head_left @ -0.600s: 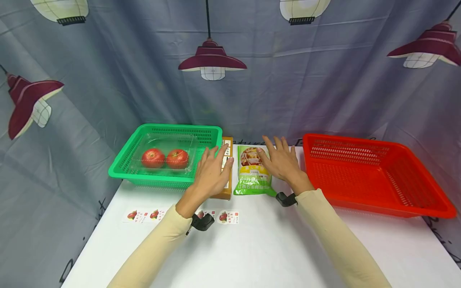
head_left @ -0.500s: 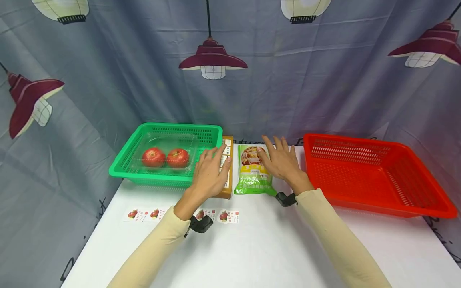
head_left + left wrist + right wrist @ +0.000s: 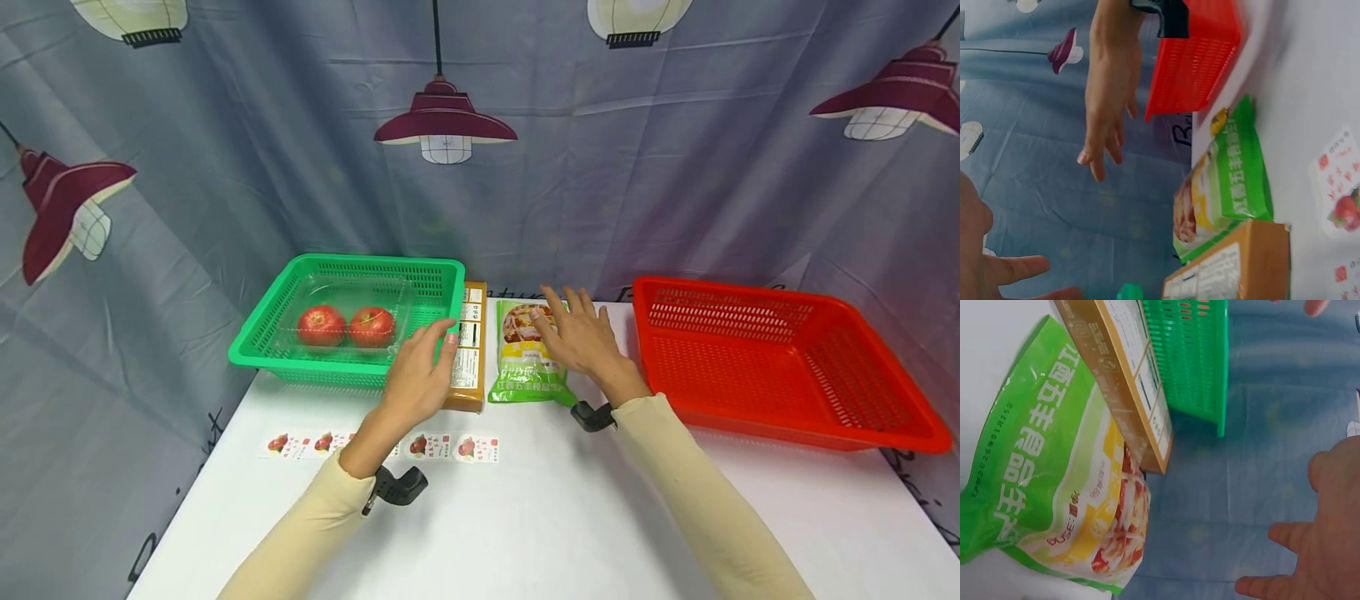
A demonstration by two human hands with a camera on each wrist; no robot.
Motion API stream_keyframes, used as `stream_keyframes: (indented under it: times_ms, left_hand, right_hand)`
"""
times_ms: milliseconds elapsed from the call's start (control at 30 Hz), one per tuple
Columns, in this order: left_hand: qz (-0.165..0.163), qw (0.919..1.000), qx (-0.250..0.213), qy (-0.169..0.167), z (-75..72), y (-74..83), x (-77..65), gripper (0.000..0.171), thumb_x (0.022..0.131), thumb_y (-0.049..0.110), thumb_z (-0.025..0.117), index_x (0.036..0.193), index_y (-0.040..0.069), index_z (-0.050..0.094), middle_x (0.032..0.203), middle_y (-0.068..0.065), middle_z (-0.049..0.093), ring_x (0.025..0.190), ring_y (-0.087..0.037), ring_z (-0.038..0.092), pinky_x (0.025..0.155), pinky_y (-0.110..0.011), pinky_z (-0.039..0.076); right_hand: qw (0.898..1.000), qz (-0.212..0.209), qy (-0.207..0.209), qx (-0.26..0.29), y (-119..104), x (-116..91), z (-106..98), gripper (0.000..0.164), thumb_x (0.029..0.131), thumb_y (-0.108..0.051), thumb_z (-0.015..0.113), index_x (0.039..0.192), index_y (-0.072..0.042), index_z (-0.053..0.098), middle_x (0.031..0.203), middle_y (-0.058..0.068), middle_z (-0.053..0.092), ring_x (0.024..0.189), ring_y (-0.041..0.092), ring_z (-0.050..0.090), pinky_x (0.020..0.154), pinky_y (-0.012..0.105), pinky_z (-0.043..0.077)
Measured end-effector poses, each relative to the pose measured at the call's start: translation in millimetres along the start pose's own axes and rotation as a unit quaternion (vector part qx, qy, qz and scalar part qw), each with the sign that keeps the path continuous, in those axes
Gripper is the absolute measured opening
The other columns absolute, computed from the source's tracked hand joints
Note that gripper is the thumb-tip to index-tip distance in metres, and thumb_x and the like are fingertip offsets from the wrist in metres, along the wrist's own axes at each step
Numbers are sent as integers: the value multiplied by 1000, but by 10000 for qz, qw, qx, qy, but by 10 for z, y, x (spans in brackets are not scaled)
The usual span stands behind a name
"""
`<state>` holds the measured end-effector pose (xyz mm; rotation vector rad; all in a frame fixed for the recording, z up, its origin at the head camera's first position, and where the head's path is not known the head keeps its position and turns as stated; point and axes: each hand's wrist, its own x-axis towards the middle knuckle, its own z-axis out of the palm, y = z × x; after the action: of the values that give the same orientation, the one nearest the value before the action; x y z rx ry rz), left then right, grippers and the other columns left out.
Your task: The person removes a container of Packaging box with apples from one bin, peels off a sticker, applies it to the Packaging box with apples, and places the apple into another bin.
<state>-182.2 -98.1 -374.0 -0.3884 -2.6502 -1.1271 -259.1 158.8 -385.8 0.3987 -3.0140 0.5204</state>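
Note:
My left hand (image 3: 416, 375), fingers extended, is in the air in front of the green basket (image 3: 442, 271) and the brown box (image 3: 467, 367). It holds nothing. My right hand (image 3: 588, 342) hovers with spread fingers over the right side of a green food bag (image 3: 528, 367) that has a picture of food on it. In the right wrist view that hand (image 3: 1329, 537) is apart from the bag (image 3: 1041, 437). Two red apples (image 3: 322, 326) sit in a clear plastic container (image 3: 352, 287) in the green basket.
A red basket (image 3: 750, 429) stands at the right on the white table (image 3: 525, 517). Several printed apple labels (image 3: 476, 449) lie in a row in front of the green basket, partly hidden by my left arm. A grey curtain (image 3: 555, 200) hangs behind.
My left hand has drawn back down and to the left, away from the brown box, uncovering more of the box and the labels. The right hand has barely moved.

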Motion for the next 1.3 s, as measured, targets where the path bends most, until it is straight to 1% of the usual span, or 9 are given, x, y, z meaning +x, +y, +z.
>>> stream_keyframes:
  times_ms: [200,367,567,633,733,900,1067,1167,1300]
  left_hand:
    - [-94,9988,-450,-145,-82,-121,-56,45,108,33,32,138,7,53,133,-13,57,126,-32,49,102,-53,36]
    - [-188,9975,-671,-136,-161,-187,-104,44,109,31,32,137,7,55,136,-14,55,127,-33,49,104,-52,35]
    - [-281,9961,-837,52,-232,-272,-167,42,109,30,33,136,7,55,124,-16,62,109,-32,61,90,-49,47]
    - [-316,9955,-884,93,-245,-302,-188,42,109,31,32,135,7,55,119,-16,64,102,-33,64,84,-49,50]
    - [-383,9944,-976,135,-257,-345,-225,41,109,30,32,136,7,54,116,-17,65,93,-36,67,77,-47,52]
    - [-665,9911,-1137,168,-271,-435,-288,40,109,28,32,138,6,50,114,-18,64,85,-35,67,68,-41,52]
    - [-1003,9879,-1165,218,-310,-547,-332,42,109,29,28,132,4,53,108,-18,63,80,-30,67,67,-39,51]
    - [-1253,9836,-1280,220,-327,-611,-355,50,110,33,21,123,2,58,99,-16,63,76,-28,66,65,-40,52]
    - [-1643,9745,-1518,202,-322,-691,-402,71,107,45,10,111,-1,65,88,-14,64,73,-30,66,62,-40,50]
  right_hand:
    - [9999,9,-109,82,-44,23,23,67,103,-55,28,158,-18,19,157,24,19,144,48,7,106,72,4]
    - [9998,-32,-130,124,-75,49,40,64,104,-52,30,158,-19,20,157,24,20,144,48,8,106,71,5]
    - [9999,-74,-113,78,-109,63,43,63,104,-52,32,158,-21,21,157,23,22,144,47,10,107,70,7]
    - [9998,-98,-126,69,-124,61,44,63,104,-51,32,158,-21,20,157,22,22,144,47,10,107,70,7]
    - [9997,-131,-152,151,-152,60,43,63,104,-51,33,158,-21,21,157,22,22,144,47,10,107,71,8]
    - [9993,-173,-211,255,-184,62,54,65,103,-55,30,158,-20,22,157,21,22,144,47,10,106,72,7]
    - [9993,-200,-232,233,-196,64,81,69,102,-60,26,158,-20,22,157,21,22,145,46,10,106,72,6]
    - [9991,-237,-261,250,-202,63,89,69,102,-60,24,158,-20,21,158,21,21,145,46,9,106,72,6]
    - [9989,-280,-291,257,-218,61,97,69,102,-61,22,158,-22,20,158,21,21,144,47,9,106,71,6]
